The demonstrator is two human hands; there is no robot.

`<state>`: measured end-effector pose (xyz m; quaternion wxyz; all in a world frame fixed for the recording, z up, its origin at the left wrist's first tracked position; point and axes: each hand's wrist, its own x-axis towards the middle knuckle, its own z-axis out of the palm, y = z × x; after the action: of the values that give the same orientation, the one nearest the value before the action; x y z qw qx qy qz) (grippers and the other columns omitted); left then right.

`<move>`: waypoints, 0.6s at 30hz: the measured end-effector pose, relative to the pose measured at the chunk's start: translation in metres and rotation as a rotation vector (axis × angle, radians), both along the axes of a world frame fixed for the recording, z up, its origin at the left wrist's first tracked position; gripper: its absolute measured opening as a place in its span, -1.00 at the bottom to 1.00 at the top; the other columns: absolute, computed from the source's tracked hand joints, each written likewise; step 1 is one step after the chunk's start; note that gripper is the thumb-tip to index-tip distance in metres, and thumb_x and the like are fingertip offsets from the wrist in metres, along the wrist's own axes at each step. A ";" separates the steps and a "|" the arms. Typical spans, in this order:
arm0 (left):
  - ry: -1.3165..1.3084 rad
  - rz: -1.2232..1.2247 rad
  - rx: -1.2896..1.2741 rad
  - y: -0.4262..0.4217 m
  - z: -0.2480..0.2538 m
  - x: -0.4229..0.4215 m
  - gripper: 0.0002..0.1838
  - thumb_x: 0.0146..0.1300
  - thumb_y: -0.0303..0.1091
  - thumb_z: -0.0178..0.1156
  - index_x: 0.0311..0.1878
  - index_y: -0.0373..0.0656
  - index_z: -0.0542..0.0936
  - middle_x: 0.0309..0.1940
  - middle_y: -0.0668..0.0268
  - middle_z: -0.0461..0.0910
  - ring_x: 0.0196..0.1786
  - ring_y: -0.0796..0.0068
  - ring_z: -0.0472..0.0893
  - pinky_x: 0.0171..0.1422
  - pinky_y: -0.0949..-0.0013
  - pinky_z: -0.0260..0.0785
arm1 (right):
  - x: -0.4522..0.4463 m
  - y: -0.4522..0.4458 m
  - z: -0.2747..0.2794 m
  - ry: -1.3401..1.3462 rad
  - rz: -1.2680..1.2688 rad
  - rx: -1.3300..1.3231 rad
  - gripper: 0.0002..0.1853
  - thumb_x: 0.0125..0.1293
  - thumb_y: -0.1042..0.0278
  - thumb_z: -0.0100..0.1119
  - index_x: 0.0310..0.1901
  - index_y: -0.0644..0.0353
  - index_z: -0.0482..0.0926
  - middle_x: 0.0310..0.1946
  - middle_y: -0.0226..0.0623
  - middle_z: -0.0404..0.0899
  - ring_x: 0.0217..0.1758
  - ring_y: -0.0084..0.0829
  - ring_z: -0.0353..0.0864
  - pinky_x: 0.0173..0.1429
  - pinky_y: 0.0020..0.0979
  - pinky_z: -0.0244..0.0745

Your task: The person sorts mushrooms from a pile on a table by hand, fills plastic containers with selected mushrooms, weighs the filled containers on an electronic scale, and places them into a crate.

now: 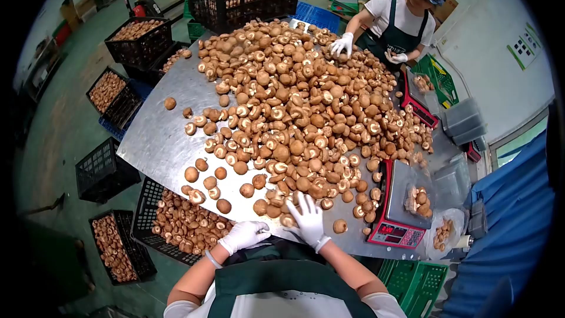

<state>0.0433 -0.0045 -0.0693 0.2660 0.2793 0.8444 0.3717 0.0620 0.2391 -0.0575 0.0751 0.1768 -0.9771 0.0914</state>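
Mushrooms (pixel 282 153) lie by the right hand (pixel 309 222), fingers spread, gripping none; left hand (pixel 245 236) curled, hold unclear; scale display (pixel 388 229) unreadable.

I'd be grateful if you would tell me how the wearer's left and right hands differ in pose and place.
The left hand has its fingers drawn together, while the right hand has its fingers spread. The left hand is at the near edge of the metal table; the right hand reaches farther in, at the brown-capped mushrooms. Both are white-gloved.
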 end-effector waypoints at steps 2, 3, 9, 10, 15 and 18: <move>-0.078 0.109 0.022 0.001 0.011 -0.008 -0.59 0.27 0.00 0.14 0.03 -0.08 0.59 -0.31 0.12 0.65 -0.24 0.11 0.65 -0.07 0.17 0.48 | -0.018 -0.021 0.002 -0.071 0.040 0.049 -0.07 0.00 -0.12 0.33 0.42 -0.14 0.17 0.39 -0.10 0.17 0.36 -0.06 0.25 0.16 -0.13 0.30; -0.124 0.187 0.041 0.002 0.013 -0.012 -0.59 0.27 0.00 0.16 0.00 -0.12 0.60 -0.31 0.14 0.65 -0.26 0.15 0.65 -0.08 0.21 0.48 | -0.028 -0.031 -0.003 -0.084 0.053 0.036 -0.06 0.02 -0.09 0.32 0.44 -0.11 0.13 0.38 -0.11 0.18 0.35 -0.06 0.26 0.15 -0.16 0.34; 0.028 0.651 0.127 -0.016 0.007 -0.026 -0.73 0.24 -0.21 0.23 -0.15 -0.22 0.58 -0.28 0.11 0.65 -0.21 0.22 0.66 -0.10 0.28 0.48 | -0.075 -0.080 -0.004 -0.092 0.061 -0.023 -0.03 -0.05 0.11 0.41 0.42 -0.01 0.12 0.29 -0.09 0.27 0.24 -0.11 0.35 0.11 -0.17 0.43; 0.038 0.680 0.164 -0.018 0.011 -0.024 -0.74 0.23 -0.21 0.23 -0.17 -0.22 0.59 -0.28 0.12 0.65 -0.23 0.20 0.66 -0.11 0.27 0.48 | -0.072 -0.084 -0.001 -0.121 0.059 -0.029 -0.05 -0.04 0.12 0.41 0.41 0.00 0.15 0.30 -0.08 0.26 0.28 -0.10 0.33 0.17 -0.14 0.38; 0.102 0.536 0.041 -0.027 0.016 -0.006 -0.74 0.22 -0.21 0.23 -0.16 -0.20 0.61 -0.29 0.16 0.64 -0.24 0.17 0.65 -0.12 0.24 0.48 | -0.041 -0.058 0.011 -0.095 0.199 -0.073 -0.19 0.04 0.11 0.36 0.36 0.00 0.26 0.33 -0.12 0.25 0.35 -0.06 0.27 0.25 -0.14 0.32; 0.198 0.546 0.142 -0.029 0.011 0.001 -0.77 0.22 -0.25 0.24 -0.15 -0.19 0.62 -0.31 0.16 0.63 -0.27 0.19 0.65 -0.14 0.25 0.49 | -0.033 -0.031 0.017 -0.131 0.192 -0.090 -0.46 0.14 0.13 0.27 0.17 0.05 0.46 0.25 -0.19 0.35 0.33 -0.09 0.30 0.23 -0.12 0.34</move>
<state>0.0447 -0.0339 -0.0582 0.0524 0.0946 0.8820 0.4587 0.0286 0.2086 -0.0405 0.0100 0.2595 -0.9535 0.1533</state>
